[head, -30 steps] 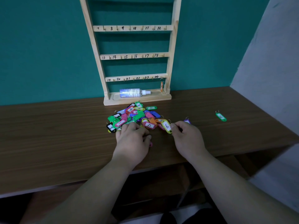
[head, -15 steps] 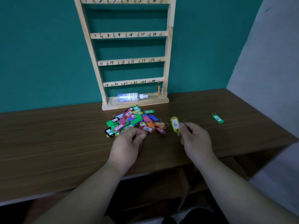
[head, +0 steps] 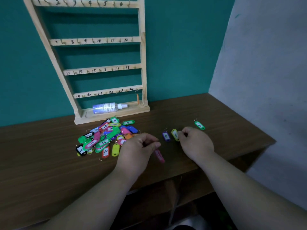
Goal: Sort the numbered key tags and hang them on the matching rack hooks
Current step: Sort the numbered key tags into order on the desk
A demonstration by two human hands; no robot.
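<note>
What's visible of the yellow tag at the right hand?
The yellow tag is a small oblong with rounded ends, plastic by its look, bearing a white label with a handwritten 6. Its long axis runs roughly away from the camera, slightly tilted. The fingers of the right hand pinch its right edge. Whether it rests on the brown table or is just lifted is unclear. Its ring is hidden. A purple tag lies just to its left, apart from it.

Rack [head: 143, 63] upright at the rear edge of the desk [head: 41, 163], bottle [head: 106, 108] lying in its base, tag pile [head: 106, 138] before the base, left hand [head: 137, 151] right of the pile pinching a single tag [head: 159, 156], right hand [head: 196, 143] further right pinching tag 6 [head: 174, 134], tag 16 [head: 199, 125] toward the right edge.
</note>
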